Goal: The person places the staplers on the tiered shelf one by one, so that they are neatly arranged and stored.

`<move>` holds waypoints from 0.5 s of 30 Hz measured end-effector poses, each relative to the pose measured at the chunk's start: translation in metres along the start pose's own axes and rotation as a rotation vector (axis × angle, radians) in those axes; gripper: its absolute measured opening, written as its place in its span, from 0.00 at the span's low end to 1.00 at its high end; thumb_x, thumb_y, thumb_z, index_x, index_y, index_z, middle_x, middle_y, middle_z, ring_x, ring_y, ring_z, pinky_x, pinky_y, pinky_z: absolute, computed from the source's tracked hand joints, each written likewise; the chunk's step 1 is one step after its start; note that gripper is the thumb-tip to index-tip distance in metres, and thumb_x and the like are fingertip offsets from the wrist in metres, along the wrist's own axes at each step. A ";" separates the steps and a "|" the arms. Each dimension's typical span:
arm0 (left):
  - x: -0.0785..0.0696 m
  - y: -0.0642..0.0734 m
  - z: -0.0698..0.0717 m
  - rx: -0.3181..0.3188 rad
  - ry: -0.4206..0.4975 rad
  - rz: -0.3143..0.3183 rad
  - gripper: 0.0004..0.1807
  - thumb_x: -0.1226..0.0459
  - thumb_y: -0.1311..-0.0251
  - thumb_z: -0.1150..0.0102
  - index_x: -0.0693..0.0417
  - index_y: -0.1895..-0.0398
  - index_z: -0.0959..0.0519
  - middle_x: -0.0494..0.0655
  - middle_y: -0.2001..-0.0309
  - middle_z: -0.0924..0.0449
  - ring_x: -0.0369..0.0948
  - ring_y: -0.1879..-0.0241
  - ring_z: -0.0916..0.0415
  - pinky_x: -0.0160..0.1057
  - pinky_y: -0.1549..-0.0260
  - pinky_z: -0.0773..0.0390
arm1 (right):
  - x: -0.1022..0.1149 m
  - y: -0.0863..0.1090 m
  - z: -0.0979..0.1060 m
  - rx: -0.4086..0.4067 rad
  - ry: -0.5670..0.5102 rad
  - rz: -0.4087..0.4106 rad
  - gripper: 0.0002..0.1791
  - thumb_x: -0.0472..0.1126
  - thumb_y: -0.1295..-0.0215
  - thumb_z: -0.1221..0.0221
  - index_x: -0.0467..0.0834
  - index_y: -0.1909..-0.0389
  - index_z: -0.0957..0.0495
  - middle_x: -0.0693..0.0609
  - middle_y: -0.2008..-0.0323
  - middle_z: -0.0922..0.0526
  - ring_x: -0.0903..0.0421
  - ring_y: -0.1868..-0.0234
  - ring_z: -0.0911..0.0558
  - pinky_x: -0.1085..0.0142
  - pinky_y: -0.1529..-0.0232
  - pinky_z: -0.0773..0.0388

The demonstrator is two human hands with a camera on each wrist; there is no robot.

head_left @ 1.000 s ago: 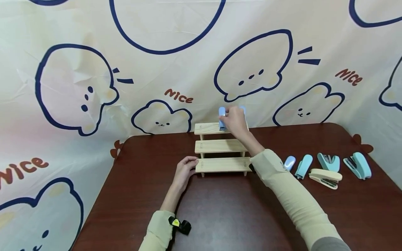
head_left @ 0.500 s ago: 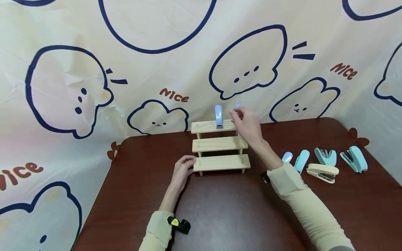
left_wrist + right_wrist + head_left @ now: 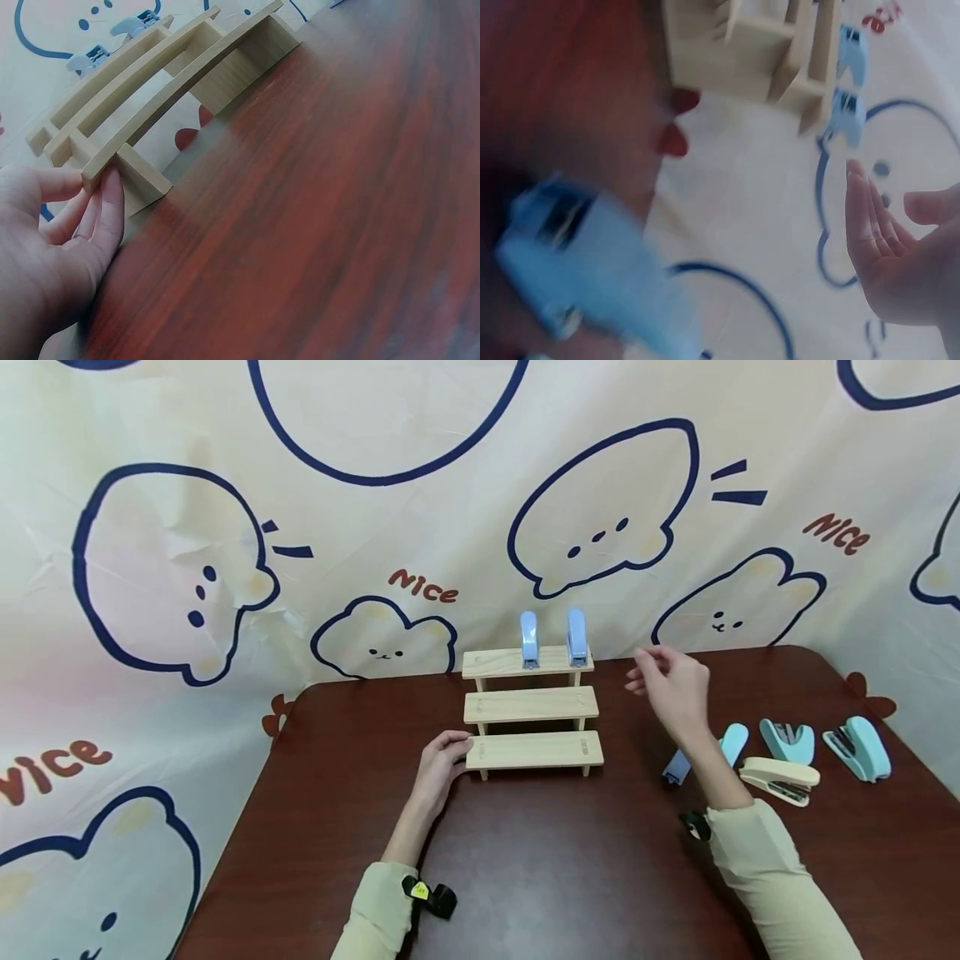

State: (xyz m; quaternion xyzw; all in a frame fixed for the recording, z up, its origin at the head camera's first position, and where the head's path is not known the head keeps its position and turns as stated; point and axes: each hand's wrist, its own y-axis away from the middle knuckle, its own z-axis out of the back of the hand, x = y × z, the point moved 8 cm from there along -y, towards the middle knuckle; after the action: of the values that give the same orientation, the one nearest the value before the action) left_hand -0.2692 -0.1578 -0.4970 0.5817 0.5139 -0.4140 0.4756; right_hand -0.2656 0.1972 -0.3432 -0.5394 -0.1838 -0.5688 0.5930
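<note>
A three-step wooden display stand (image 3: pixel 534 750) stands near the back of the table. My left hand (image 3: pixel 438 770) pinches the left end of its lowest step, thumb on top and fingers beneath in the left wrist view. Upright on the top step are two light-blue staplers, one near the middle (image 3: pixel 529 639) and one near the right end (image 3: pixel 577 637). My right hand (image 3: pixel 677 693) is in the air right of the stand, empty, fingers loosely bent. Below it on the table lies another blue stapler (image 3: pixel 677 767), partly behind the wrist; it looms blurred in the right wrist view.
More staplers lie at the right of the table: a teal one (image 3: pixel 733 742) partly hidden by my forearm, a spread mint one (image 3: pixel 787 743), a cream one (image 3: pixel 780 777) and a teal one (image 3: pixel 858 749) farthest right. A printed cloth (image 3: pixel 480 527) hangs behind the table.
My right hand has let go of the middle blue stapler on the top step and moved right, off the stand, uncovering both staplers. The left hand keeps its grip on the bottom step.
</note>
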 end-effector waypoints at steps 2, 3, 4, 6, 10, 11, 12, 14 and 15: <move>-0.001 -0.001 0.000 0.001 -0.001 -0.001 0.12 0.70 0.31 0.41 0.70 0.50 0.22 0.51 0.57 0.20 0.41 0.61 0.19 0.37 0.63 0.18 | -0.014 0.003 0.012 -0.004 -0.007 -0.058 0.20 0.46 0.20 0.44 0.31 0.49 0.17 0.35 0.66 0.13 0.68 0.76 0.15 0.70 0.69 0.16; -0.001 -0.001 0.000 0.000 -0.003 0.003 0.12 0.70 0.31 0.41 0.70 0.49 0.22 0.50 0.58 0.19 0.41 0.62 0.19 0.36 0.63 0.18 | -0.021 0.004 0.019 -0.007 -0.008 -0.086 0.21 0.47 0.20 0.44 0.31 0.47 0.17 0.35 0.65 0.13 0.68 0.76 0.15 0.71 0.70 0.16; 0.000 -0.001 0.000 0.001 -0.003 0.007 0.12 0.70 0.30 0.41 0.70 0.49 0.22 0.50 0.58 0.19 0.41 0.62 0.19 0.36 0.63 0.18 | -0.027 0.005 0.024 -0.010 -0.007 -0.115 0.22 0.47 0.20 0.44 0.31 0.46 0.18 0.36 0.65 0.12 0.68 0.76 0.15 0.71 0.70 0.16; 0.000 -0.001 -0.001 0.003 -0.003 0.011 0.12 0.70 0.30 0.41 0.70 0.49 0.22 0.50 0.58 0.19 0.41 0.62 0.19 0.36 0.63 0.18 | -0.038 0.005 0.035 -0.013 -0.007 -0.172 0.23 0.48 0.20 0.44 0.31 0.43 0.19 0.40 0.67 0.12 0.67 0.76 0.15 0.72 0.70 0.17; 0.000 0.000 0.000 -0.007 -0.001 0.010 0.12 0.70 0.30 0.41 0.71 0.49 0.22 0.50 0.58 0.20 0.41 0.62 0.19 0.36 0.63 0.18 | -0.051 0.002 0.048 -0.019 -0.025 -0.237 0.23 0.49 0.20 0.44 0.32 0.42 0.20 0.57 0.73 0.13 0.67 0.76 0.15 0.71 0.70 0.16; 0.000 0.000 0.000 -0.009 -0.005 0.008 0.12 0.70 0.30 0.41 0.71 0.49 0.22 0.50 0.58 0.20 0.40 0.61 0.19 0.36 0.63 0.18 | -0.053 0.002 0.051 -0.021 -0.036 -0.245 0.24 0.49 0.20 0.44 0.32 0.42 0.20 0.61 0.74 0.14 0.67 0.76 0.15 0.71 0.70 0.16; 0.000 -0.001 0.000 -0.012 -0.006 0.007 0.12 0.70 0.30 0.41 0.71 0.49 0.23 0.50 0.58 0.20 0.40 0.61 0.19 0.36 0.63 0.18 | -0.054 0.001 0.053 -0.024 -0.047 -0.250 0.24 0.50 0.20 0.44 0.32 0.42 0.20 0.63 0.74 0.15 0.67 0.76 0.14 0.70 0.70 0.16; 0.001 -0.002 0.000 -0.013 -0.013 0.009 0.12 0.70 0.30 0.41 0.71 0.49 0.23 0.50 0.57 0.21 0.41 0.61 0.19 0.36 0.62 0.18 | -0.057 0.000 0.056 -0.024 -0.061 -0.264 0.26 0.51 0.21 0.45 0.32 0.42 0.21 0.66 0.75 0.16 0.67 0.76 0.14 0.70 0.69 0.16; 0.001 -0.002 -0.001 -0.013 -0.014 0.012 0.12 0.70 0.29 0.41 0.71 0.49 0.23 0.50 0.57 0.21 0.41 0.61 0.19 0.36 0.62 0.18 | -0.059 0.000 0.058 -0.024 -0.067 -0.274 0.26 0.52 0.21 0.45 0.32 0.42 0.21 0.67 0.75 0.16 0.67 0.76 0.14 0.70 0.69 0.16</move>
State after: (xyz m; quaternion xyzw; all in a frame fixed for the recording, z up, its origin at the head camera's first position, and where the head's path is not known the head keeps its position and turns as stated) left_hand -0.2714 -0.1570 -0.4984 0.5786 0.5097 -0.4121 0.4854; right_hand -0.2592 0.2743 -0.3723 -0.5349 -0.2685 -0.6283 0.4970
